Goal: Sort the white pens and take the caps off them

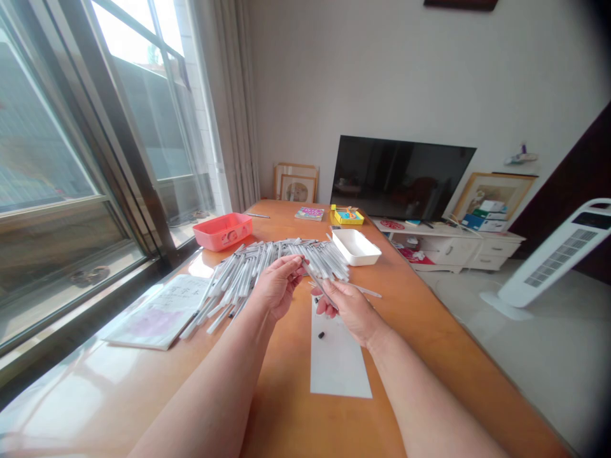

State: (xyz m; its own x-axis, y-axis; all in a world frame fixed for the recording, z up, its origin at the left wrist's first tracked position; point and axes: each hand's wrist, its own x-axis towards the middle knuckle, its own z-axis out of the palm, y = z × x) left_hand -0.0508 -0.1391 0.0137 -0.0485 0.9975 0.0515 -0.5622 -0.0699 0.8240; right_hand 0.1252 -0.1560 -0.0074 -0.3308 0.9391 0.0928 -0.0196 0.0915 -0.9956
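Note:
Over the middle of the table, both hands hold one slim grey pen (316, 281) slantwise between them. My left hand (280, 285) is closed, thumb and fingertips pinching the pen's far end. Around the nearer part of its barrel, my right hand (351, 308) is closed too. A strip of white paper (338, 372) lies below my right hand, with a small black cap (321, 335) on it. Just beyond the hands spreads a large heap of pale pens (252, 267) with clear-looking barrels. Fingers hide parts of the held pen.
A red bin (223, 233) stands left behind the heap, and a white tray (357, 248) stands right. At the left lies a notebook (160, 312). Farther back are a booklet (309, 214) and a yellow box (348, 217). A window borders the table's left side.

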